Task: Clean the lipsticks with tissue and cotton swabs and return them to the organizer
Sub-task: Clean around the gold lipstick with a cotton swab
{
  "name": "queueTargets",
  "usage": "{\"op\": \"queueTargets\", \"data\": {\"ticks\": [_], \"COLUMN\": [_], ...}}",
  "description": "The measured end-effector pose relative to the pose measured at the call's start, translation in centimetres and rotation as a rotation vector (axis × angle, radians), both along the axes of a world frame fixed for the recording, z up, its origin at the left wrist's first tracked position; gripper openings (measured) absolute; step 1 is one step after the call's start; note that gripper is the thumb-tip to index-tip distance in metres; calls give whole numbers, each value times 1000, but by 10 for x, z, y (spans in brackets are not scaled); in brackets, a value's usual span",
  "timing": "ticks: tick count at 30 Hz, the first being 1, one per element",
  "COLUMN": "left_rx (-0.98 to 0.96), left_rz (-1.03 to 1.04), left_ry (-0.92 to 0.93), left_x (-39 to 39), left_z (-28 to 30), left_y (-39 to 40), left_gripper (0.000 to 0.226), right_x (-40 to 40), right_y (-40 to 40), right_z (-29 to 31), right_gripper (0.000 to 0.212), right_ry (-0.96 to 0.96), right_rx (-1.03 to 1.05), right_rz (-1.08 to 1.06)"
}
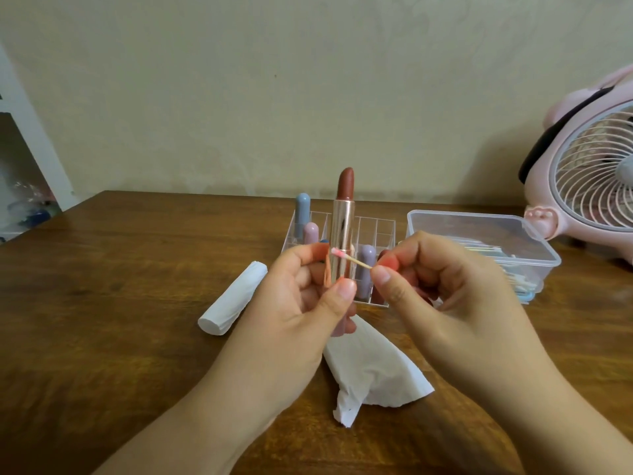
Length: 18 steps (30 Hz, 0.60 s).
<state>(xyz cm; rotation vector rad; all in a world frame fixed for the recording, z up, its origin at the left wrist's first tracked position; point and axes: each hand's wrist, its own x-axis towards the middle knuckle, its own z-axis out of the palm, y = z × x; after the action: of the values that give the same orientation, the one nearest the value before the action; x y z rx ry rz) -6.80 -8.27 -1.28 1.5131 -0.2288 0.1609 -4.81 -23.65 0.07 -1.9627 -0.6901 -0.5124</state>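
Observation:
My left hand [310, 296] grips an uncapped lipstick [342, 231] upright; its brown-red bullet stands above a rose-gold tube. My right hand [442, 286] pinches a wooden cotton swab [351, 258], and the swab's pink-stained tip touches the gold tube just above my left fingers. Behind them stands a clear acrylic organizer [375, 231] with several capped lipsticks in blue, pink and lilac. A loose white tissue [373, 371] lies on the wooden table [120, 303] under my hands.
A rolled white tissue [233, 298] lies left of my hands. A clear plastic box [479, 241] of cotton swabs sits at the right, with a pink desk fan [589, 173] behind it. The wall runs along the table's far edge.

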Motion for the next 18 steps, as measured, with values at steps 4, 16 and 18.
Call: {"op": "queueTargets", "data": {"ticks": [4,16,18], "left_rx": [100,220,245], "left_rz": [70,302,317], "left_ry": [-20,-82,-93], "left_x": [2,2,1], "left_z": [-2,-6,-5], "left_y": [4,-1,-1], "left_gripper": [27,34,36], "right_x": [1,-1,-1], "right_y": [-3,5,7], "right_z": [1,-3,-5], "right_gripper": [15,12,11], "right_ry": [-18,-59,-61], "right_rx": [-7,-53,-51], "right_rz": [-8,-5,2]}}
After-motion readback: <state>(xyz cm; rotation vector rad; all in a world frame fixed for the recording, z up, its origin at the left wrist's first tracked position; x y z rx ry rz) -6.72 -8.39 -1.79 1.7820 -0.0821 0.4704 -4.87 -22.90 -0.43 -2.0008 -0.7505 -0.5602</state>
